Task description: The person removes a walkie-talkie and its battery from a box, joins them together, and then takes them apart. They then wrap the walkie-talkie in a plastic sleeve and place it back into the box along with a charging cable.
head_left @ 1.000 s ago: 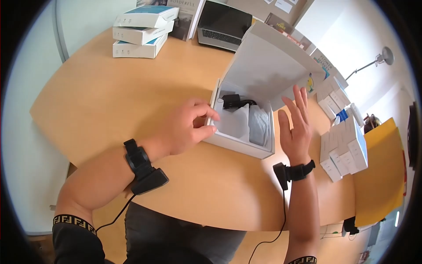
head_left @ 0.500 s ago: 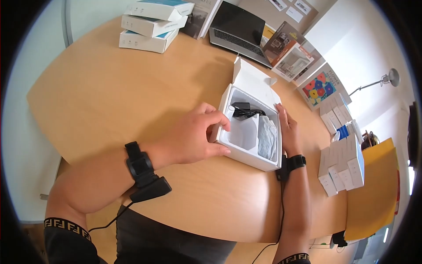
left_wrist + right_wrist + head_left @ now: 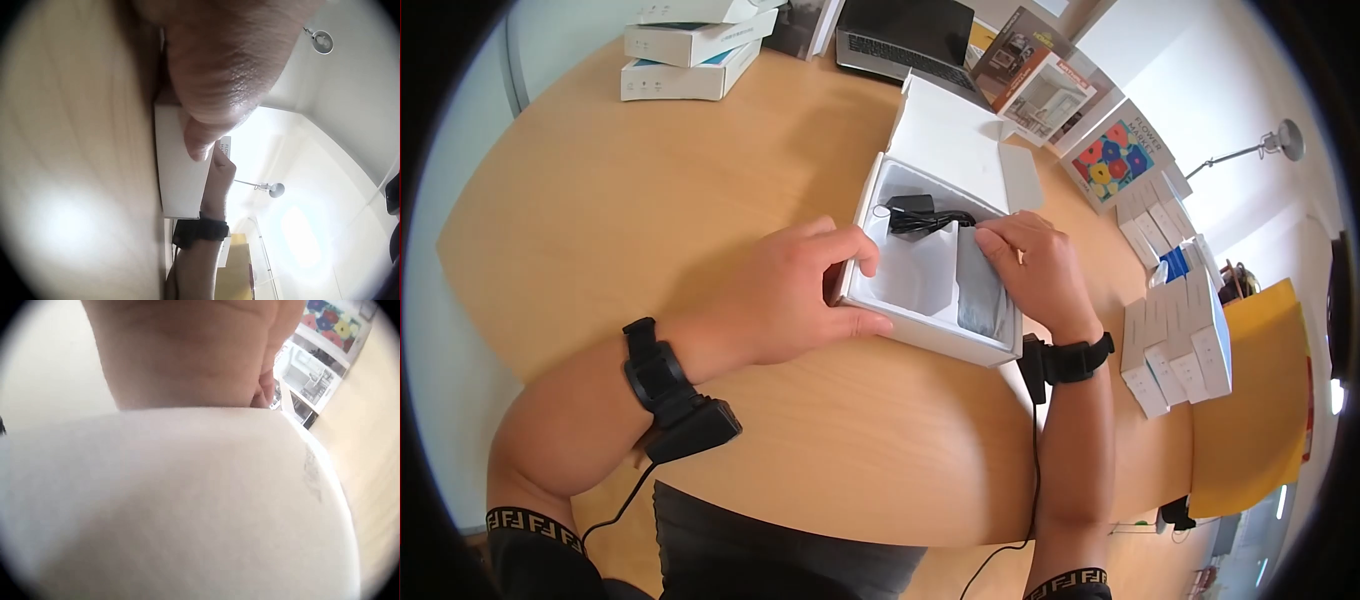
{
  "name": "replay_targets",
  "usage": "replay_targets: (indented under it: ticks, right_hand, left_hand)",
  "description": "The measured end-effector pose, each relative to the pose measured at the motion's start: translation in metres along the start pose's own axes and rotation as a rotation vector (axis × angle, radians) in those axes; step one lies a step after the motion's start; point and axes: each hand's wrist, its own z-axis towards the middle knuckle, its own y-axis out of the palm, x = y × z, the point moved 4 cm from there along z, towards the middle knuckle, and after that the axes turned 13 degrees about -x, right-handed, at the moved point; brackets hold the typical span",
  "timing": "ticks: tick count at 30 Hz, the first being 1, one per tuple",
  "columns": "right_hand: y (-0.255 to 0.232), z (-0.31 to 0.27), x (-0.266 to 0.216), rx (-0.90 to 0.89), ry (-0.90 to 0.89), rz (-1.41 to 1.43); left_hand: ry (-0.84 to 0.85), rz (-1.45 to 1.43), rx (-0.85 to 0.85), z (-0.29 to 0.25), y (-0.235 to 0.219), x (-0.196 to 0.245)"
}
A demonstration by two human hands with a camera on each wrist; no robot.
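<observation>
A white cardboard box [image 3: 935, 335] stands on the table, its lid [image 3: 950, 135] folded back. My left hand [image 3: 785, 295] grips the box's near left corner, thumb along the front wall and fingers over the left edge. In the left wrist view, that thumb [image 3: 199, 140] lies against the white wall. Inside the box are a black power adapter with a coiled cable [image 3: 925, 215], a white moulded insert [image 3: 915, 268] and a grey plastic-wrapped packet [image 3: 980, 295]. My right hand [image 3: 1040, 265] reaches over the right wall and pinches the packet's far end, its fingertips partly hidden.
A stack of white boxes [image 3: 690, 75] stands at the far left. Behind are a laptop [image 3: 905, 45] and upright books [image 3: 1050, 90]. More white boxes [image 3: 1175, 345] stand at the right, near a yellow panel [image 3: 1250, 400]. Cables run from both wrist cameras.
The lid has tipped back from upright to lying open. My right hand went from raised beside the box, to its right wall, then in over the grey packet. The left hand keeps its corner.
</observation>
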Motion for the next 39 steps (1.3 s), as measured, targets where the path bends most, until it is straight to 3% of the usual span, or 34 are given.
replay_targets:
  ticks: [9,15,20,28,31,33,37,39]
  right_hand:
    - [0.001,-0.003,0.006,-0.112,0.099,0.207]
    - [-0.010,-0.007,0.000,-0.078,0.148,0.481]
    - [-0.034,-0.015,-0.015,0.111,0.010,0.671]
    - [-0.046,-0.021,-0.047,0.010,-0.165,0.568]
    - [-0.048,-0.020,-0.041,0.139,-0.073,0.629]
    - [-0.046,-0.015,-0.039,0.084,-0.158,0.478]
    - [-0.036,-0.013,-0.049,-0.073,-0.139,0.327]
    - [-0.023,-0.012,-0.050,-0.197,0.007,0.276]
  left_hand:
    - [0.054,0.025,0.074,0.001,0.000,-0.002]
    - [0.057,0.036,0.110,0.000,0.001,-0.002]
    - [0.034,0.036,0.165,0.000,0.000,-0.004]
    - [-0.039,0.054,0.182,-0.001,0.000,-0.006]
    - [-0.060,0.064,0.162,-0.001,-0.001,-0.006]
    - [-0.051,0.056,0.177,-0.001,-0.001,-0.007]
    - [-0.054,0.026,0.175,-0.002,-0.003,-0.006]
    - [-0.069,0.017,0.162,-0.002,-0.004,-0.005]
